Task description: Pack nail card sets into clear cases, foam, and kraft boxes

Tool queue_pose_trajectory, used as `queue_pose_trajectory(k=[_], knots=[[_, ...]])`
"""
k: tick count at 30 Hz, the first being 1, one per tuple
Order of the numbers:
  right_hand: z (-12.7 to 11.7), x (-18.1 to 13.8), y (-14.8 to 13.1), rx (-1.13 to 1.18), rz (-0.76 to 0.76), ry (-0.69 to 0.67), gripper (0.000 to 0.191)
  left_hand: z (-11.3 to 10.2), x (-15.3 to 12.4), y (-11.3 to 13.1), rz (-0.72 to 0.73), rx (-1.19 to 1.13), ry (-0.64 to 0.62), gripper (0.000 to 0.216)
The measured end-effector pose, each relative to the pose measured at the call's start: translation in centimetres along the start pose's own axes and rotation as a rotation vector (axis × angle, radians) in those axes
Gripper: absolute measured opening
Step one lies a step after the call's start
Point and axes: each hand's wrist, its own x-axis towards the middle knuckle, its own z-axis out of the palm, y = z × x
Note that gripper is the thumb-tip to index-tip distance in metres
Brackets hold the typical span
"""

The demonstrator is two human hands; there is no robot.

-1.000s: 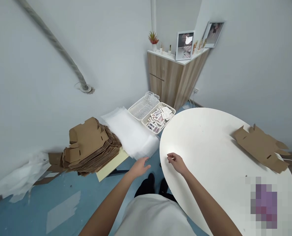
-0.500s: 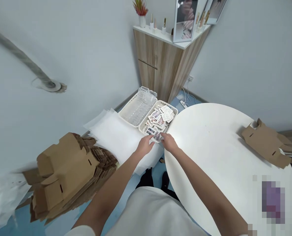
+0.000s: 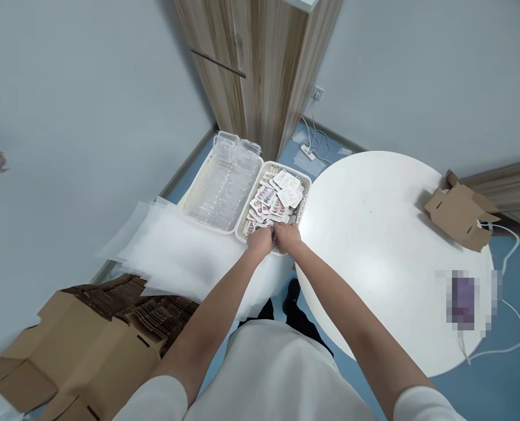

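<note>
Side by side at the near end of a white perforated basket (image 3: 307,196) are my left hand (image 3: 259,241) and my right hand (image 3: 288,236). Both have their fingers curled closed. Between them a bit of dark purple patterned card (image 3: 274,236) shows, gripped from both sides; my fingers hide most of it. Loose printed cards (image 3: 266,195) fill the basket in an untidy heap, some with small coloured oval shapes in rows. White cards with fine print (image 3: 289,196) lie on top.
Left of it, another white basket (image 3: 189,215) holds clear plastic pieces (image 3: 225,187). Translucent sheets (image 3: 176,245) lie in front. Flattened cardboard boxes (image 3: 89,351) are stacked lower left. A round white table (image 3: 365,245) carries a cardboard box (image 3: 457,213). Behind stands a wooden cabinet (image 3: 260,70).
The view has tilted down and moved closer to the baskets. My hands have drawn together and curled; the patterned card between them is now mostly covered.
</note>
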Motion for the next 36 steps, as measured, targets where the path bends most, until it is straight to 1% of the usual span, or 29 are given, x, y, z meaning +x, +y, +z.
queue_pose_trajectory(k=[4, 6, 8, 10, 12, 15, 17, 19, 21, 23, 25, 26, 32, 36], knots=[[-0.1, 0.3, 0.0, 0.041, 0.023, 0.015, 0.018, 0.1, 0.2, -0.3, -0.016, -0.024, -0.022, 0.020], [-0.2, 0.4, 0.1, 0.086, 0.026, 0.006, 0.016, 0.1, 0.3, -0.5, -0.013, -0.059, -0.007, 0.021], [-0.3, 0.6, 0.4, 0.161, 0.021, -0.002, 0.013, 0.0, 0.3, -0.8, -0.015, -0.121, 0.042, 0.025], [-0.5, 0.7, 0.9, 0.302, 0.007, 0.021, 0.010, -0.2, 0.4, -1.1, -0.005, -0.225, 0.117, 0.028], [-0.9, 0.7, 1.4, 0.486, -0.023, 0.061, 0.008, -0.6, 0.4, -1.4, 0.018, -0.388, 0.182, 0.030], [-1.6, 0.0, 2.3, 0.748, -0.070, 0.106, 0.008, -1.6, 0.0, -1.8, 0.016, -0.757, 0.236, 0.037], [-1.9, -1.0, 2.7, 0.964, -0.068, 0.133, 0.013, -2.1, -0.8, -1.7, -0.014, -1.009, 0.259, 0.045], [-2.1, -2.6, 3.0, 1.212, -0.055, 0.165, 0.021, -2.3, -1.9, -1.3, -0.040, -1.195, 0.255, 0.048], [-1.9, -4.7, 3.2, 1.377, -0.043, 0.202, 0.027, -2.2, -3.4, -0.6, -0.045, -1.323, 0.192, 0.049], [-1.6, -7.0, 3.5, 1.482, -0.025, 0.255, 0.030, -1.6, -5.0, 0.5, -0.026, -1.409, 0.095, 0.048], [-1.1, -9.3, 4.0, 1.543, 0.002, 0.314, 0.032, -0.8, -6.5, 1.8, -0.001, -1.441, 0.020, 0.046], [-0.8, -10.4, 4.3, 1.561, 0.014, 0.340, 0.032, -0.4, -7.2, 2.6, 0.009, -1.438, 0.002, 0.044], [1.0, -16.6, 7.6, 1.601, 0.030, 0.473, 0.033, 2.6, -9.8, 7.7, 0.130, -1.349, 0.026, 0.031], [3.0, -21.3, 10.8, 1.635, 0.046, 0.530, 0.033, 4.9, -11.7, 11.9, 0.176, -1.305, -0.016, 0.029]])
